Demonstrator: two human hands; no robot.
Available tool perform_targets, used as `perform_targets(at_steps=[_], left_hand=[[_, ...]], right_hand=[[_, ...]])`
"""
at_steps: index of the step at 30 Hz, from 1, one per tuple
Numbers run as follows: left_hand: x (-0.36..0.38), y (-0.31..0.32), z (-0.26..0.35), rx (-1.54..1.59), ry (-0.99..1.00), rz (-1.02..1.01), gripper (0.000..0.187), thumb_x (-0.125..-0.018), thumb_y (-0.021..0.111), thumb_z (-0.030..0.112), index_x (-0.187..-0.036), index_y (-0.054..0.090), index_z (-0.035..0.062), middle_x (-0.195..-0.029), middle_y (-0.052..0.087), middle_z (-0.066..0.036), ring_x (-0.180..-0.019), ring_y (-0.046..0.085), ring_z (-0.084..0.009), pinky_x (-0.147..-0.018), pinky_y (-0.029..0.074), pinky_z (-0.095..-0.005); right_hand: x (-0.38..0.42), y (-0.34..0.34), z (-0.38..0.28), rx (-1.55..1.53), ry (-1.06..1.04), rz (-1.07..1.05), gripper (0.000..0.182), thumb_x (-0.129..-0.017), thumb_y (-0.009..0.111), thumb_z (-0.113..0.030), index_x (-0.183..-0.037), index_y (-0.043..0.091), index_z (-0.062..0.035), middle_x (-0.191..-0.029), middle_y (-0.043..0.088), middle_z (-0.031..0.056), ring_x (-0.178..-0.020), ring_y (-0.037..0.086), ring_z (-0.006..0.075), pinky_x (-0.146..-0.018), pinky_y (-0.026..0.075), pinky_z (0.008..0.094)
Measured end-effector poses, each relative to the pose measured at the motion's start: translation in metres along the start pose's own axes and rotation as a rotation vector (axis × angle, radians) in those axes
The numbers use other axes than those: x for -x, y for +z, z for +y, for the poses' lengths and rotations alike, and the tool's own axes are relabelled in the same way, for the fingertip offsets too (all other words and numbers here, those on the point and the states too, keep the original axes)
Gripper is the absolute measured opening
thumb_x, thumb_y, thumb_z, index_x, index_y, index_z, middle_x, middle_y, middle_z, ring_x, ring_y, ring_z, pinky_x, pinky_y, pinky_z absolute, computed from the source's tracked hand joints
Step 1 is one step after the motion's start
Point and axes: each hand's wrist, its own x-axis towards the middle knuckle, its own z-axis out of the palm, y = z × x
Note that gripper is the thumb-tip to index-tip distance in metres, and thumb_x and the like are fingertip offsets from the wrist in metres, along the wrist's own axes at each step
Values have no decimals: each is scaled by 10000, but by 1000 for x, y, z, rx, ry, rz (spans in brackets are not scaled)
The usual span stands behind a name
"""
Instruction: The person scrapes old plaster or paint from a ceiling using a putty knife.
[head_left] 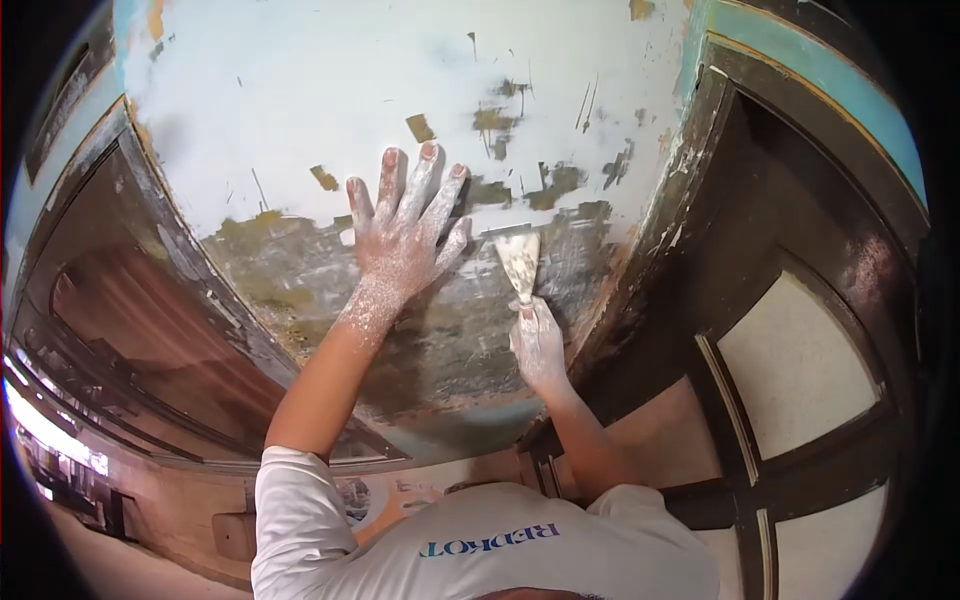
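Observation:
My left hand (398, 235), dusted with white powder, lies spread on the wall (300, 100) with its fingers apart and nothing in it. In my right hand (538, 345), also whitened, a putty knife (518, 262) is gripped by its handle. Its broad blade, smeared with pale residue, points up and meets the wall where the white coat gives way to a bare, stained patch (430, 340). White paint covers the upper wall, broken by several brownish chips and scrapes.
A dark wooden door (700, 400) with pale panels stands at the right, inside a worn frame (650, 250). At the left is another dark frame (150, 180) around reddish-brown cloth or panelling (170, 320). Bright light enters at the lower left.

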Motion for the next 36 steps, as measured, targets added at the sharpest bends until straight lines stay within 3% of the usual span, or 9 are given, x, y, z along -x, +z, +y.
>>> perform_targets(at_steps=[9, 12, 14, 17, 22, 26, 28, 32, 36], left_hand=[[3, 3, 2, -57, -21, 21, 570, -820, 615, 437, -1356, 526, 265, -1519, 329, -78, -1444, 163, -336, -1120, 34, -604], [5, 4, 4, -61, -36, 25, 593, -820, 614, 473, -1364, 518, 257, -1509, 341, -98, -1439, 179, -339, -1116, 54, -608], [5, 1, 7, -55, -48, 12, 609, -815, 615, 503, -1365, 515, 261, -1508, 343, -97, -1435, 193, -341, -1115, 62, -611], [4, -2, 8, -23, -66, -16, 609, -819, 611, 513, -1366, 513, 264, -1510, 341, -93, -1435, 194, -338, -1115, 64, -610], [4, 3, 5, -120, -40, 37, 563, -834, 622, 380, -1373, 503, 263, -1508, 344, -83, -1427, 213, -341, -1103, 117, -630], [9, -1, 3, -66, -60, -31, 677, -739, 670, 235, -1387, 475, 250, -1510, 334, -88, -1417, 227, -360, -1085, 174, -641], [17, -7, -1, -20, -88, -101, 674, -729, 665, 221, -1378, 487, 238, -1498, 354, -94, -1410, 245, -366, -1086, 175, -638], [48, -3, -42, -85, -58, 50, 509, -815, 590, 262, -1312, 561, 156, -1444, 430, -130, -1387, 288, -391, -1117, 149, -588], [61, -21, -95, -126, -91, 145, 452, -849, 553, 296, -1283, 591, 174, -1441, 435, -132, -1376, 310, -387, -1119, 157, -575]], right_hand=[[-21, -13, -30, -75, -61, 13, 295, -1009, 441, -286, -1077, 549, -21, -678, 443, -26, -561, 438, 70, -515, 372, 244], [-2, -20, 9, -414, 199, 17, 279, -1005, 458, -267, -1096, 544, -17, -671, 445, -23, -541, 436, 78, -511, 378, 252], [2, -20, 10, 51, -23, 8, 270, -1001, 468, -254, -1110, 540, -18, -672, 456, -26, -544, 443, 80, -516, 385, 256], [-20, -6, -36, 118, -99, -42, 269, -1004, 454, -251, -1117, 538, -21, -665, 454, -26, -545, 446, 86, -522, 393, 260], [2, -8, 8, 50, 82, -83, 257, -997, 458, -230, -1128, 536, -24, -742, 495, 15, -629, 476, 75, -566, 403, 251], [-20, 0, -26, 168, -94, -110, 278, -995, 459, -229, -1140, 524, 0, -738, 486, 17, -633, 468, 90, -596, 413, 270], [-27, 1, -41, 123, -157, -131, 279, -1003, 447, -236, -1139, 519, -3, -719, 494, 4, -625, 447, 84, -590, 402, 263], [7, -7, 20, -158, 185, -180, 262, -1000, 466, -252, -1134, 525, -36, -700, 495, -6, -619, 447, 58, -587, 376, 218], [-11, 18, -16, -83, -59, -173, 267, -1005, 444, -254, -1103, 515, -17, -664, 502, 4, -601, 466, 70, -590, 401, 238]])
